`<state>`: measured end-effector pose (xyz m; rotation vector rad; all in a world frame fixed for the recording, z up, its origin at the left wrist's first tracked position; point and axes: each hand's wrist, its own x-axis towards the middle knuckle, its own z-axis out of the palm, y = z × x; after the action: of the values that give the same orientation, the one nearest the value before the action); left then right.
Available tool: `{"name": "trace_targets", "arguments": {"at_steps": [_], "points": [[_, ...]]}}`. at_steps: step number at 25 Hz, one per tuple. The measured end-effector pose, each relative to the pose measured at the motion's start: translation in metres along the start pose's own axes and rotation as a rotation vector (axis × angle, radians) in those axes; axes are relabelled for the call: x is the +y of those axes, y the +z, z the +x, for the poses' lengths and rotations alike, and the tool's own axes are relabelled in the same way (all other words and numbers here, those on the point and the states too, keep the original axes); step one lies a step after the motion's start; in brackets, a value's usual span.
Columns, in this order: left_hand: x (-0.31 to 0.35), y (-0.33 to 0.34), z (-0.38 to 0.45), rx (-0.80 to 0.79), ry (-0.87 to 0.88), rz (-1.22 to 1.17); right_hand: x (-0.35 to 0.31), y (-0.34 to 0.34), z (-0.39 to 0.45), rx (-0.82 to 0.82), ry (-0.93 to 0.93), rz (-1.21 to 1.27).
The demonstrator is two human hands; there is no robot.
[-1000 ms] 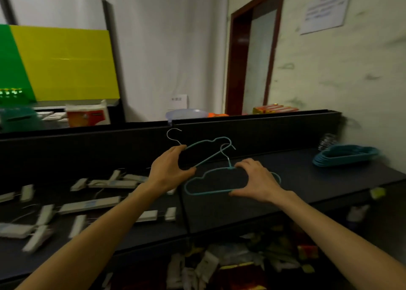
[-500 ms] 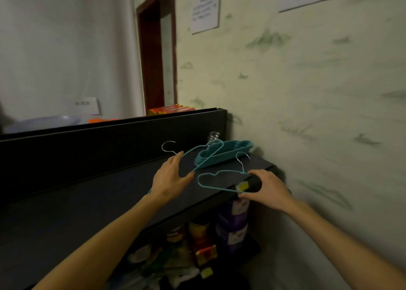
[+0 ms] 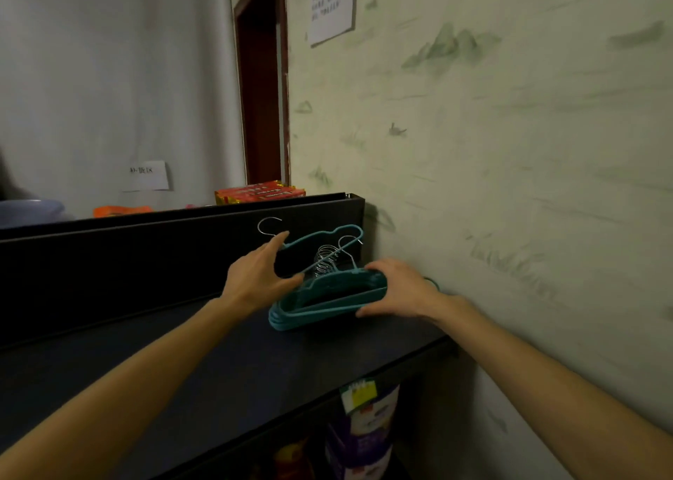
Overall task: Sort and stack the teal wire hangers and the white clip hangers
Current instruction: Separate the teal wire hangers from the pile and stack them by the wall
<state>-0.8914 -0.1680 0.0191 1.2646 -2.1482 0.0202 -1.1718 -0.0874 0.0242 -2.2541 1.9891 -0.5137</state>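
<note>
At centre frame, the left hand (image 3: 256,277) pinches a raised teal wire hanger (image 3: 320,237); the right hand (image 3: 398,290) grips another on the flat teal stack (image 3: 291,315). Both remain unplaced; no white clip hangers show.

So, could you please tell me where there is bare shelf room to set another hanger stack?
Free: the dark shelf top left of the teal wire hanger stack. Crowded: the wall corner, with both hands there.
</note>
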Motion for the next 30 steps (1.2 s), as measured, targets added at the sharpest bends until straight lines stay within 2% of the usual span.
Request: {"name": "trace_targets", "arguments": {"at_steps": [5, 11, 17, 19, 21, 24, 26, 27, 30], "points": [[0.001, 0.034, 0.015, -0.007, -0.099, -0.044, 0.024, 0.014, 0.049, -0.029, -0.129, -0.038], [-0.006, 0.044, 0.013, 0.006, -0.104, 0.063, 0.037, 0.018, 0.087, -0.177, -0.251, -0.049], [0.002, 0.041, 0.01, 0.018, -0.141, 0.084, 0.043, 0.02, 0.089, -0.149, -0.296, -0.094], [0.008, 0.038, 0.012, 0.021, -0.111, 0.074, 0.046, 0.024, 0.089, -0.141, -0.288, -0.069], [0.015, 0.038, 0.016, 0.015, -0.066, 0.067, 0.054, 0.024, 0.083, -0.097, -0.245, 0.08], [0.029, 0.043, 0.024, 0.011, 0.017, 0.076, 0.078, 0.022, 0.069, 0.139, -0.096, 0.409], [0.041, 0.048, 0.029, -0.058, 0.085, 0.086, 0.093, 0.021, 0.065, 0.2, -0.025, 0.545], [0.047, 0.052, 0.031, -0.096, 0.12, 0.099, 0.097, 0.019, 0.065, 0.184, -0.035, 0.542], [0.061, 0.064, 0.036, -0.167, 0.174, 0.145, 0.1, 0.012, 0.07, 0.02, -0.165, 0.253]]}}
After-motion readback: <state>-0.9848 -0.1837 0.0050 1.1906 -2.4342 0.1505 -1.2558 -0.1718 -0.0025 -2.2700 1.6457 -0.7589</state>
